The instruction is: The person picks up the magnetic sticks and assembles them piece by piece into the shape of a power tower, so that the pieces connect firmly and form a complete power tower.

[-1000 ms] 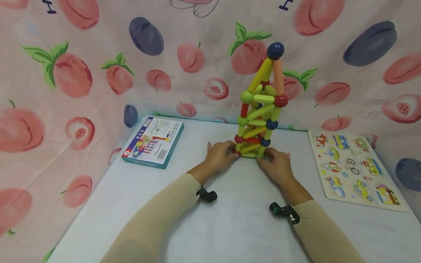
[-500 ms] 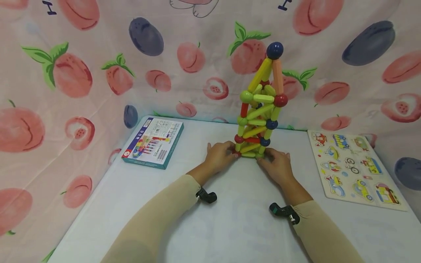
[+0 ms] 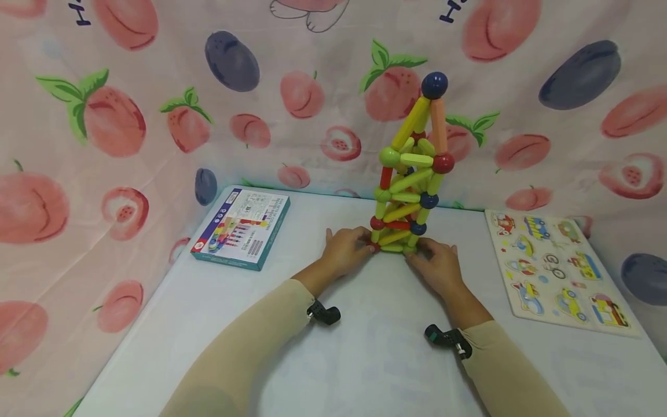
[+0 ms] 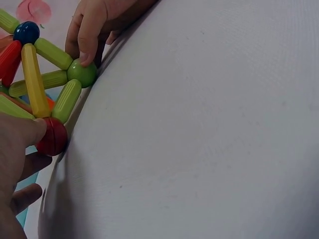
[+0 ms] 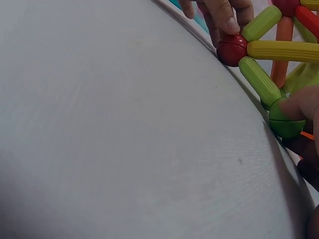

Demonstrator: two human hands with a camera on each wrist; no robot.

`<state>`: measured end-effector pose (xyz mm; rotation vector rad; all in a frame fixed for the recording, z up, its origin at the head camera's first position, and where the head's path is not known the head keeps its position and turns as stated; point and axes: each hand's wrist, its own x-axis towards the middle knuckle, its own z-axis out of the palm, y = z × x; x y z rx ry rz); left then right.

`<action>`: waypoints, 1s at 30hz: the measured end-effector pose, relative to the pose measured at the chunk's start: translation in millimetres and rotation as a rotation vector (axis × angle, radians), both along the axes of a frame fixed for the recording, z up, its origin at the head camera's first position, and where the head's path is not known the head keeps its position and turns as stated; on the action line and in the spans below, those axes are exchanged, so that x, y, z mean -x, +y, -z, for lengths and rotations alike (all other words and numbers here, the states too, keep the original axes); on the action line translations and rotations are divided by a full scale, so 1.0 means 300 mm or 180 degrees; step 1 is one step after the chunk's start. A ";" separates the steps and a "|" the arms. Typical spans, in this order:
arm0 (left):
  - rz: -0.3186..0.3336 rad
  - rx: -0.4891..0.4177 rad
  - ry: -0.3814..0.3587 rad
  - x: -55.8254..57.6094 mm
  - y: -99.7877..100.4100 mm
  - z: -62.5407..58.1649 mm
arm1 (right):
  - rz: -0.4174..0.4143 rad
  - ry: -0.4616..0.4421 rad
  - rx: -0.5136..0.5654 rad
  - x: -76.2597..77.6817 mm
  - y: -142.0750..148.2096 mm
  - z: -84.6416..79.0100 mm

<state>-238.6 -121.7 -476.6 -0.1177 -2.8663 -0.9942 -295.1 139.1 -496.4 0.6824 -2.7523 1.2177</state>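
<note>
A tall tower of magnetic rods and balls (image 3: 405, 197) stands upright on the table, topped by a dark blue ball (image 3: 435, 86). Yellow and orange rods slope up to that ball; green, yellow and red rods form the levels beneath. At the base's front left corner, my left hand (image 3: 345, 252) pinches a red ball (image 4: 53, 137) between thumb and fingers. My right hand (image 3: 439, 266) holds the green ball (image 5: 285, 121) at the front right corner, its thumb on the near side. The fingers behind both balls are partly hidden.
A flat picture box (image 3: 242, 227) with a teal edge lies to the left. On the right is a wooden puzzle board (image 3: 560, 272) with vehicle pictures. A fruit-print cloth (image 3: 307, 46) hangs close behind the tower. Each wrist carries a small black camera.
Both hands stay at the tower's base corners and the tower keeps its shape. Only the head view has shifted slightly, so everything appears a little lower.
</note>
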 end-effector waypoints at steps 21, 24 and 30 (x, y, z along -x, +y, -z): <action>0.0582 0.1358 0.0158 -0.113 -0.177 -0.216 | -0.0412 0.0670 -0.1463 -0.037 0.106 -0.281; 0.0593 0.1482 0.0140 -0.150 -0.189 -0.260 | -0.0400 0.0713 -0.1888 -0.057 0.117 -0.348; 0.0648 0.1487 0.0096 -0.190 -0.193 -0.295 | -0.0465 0.0801 -0.2181 -0.082 0.137 -0.396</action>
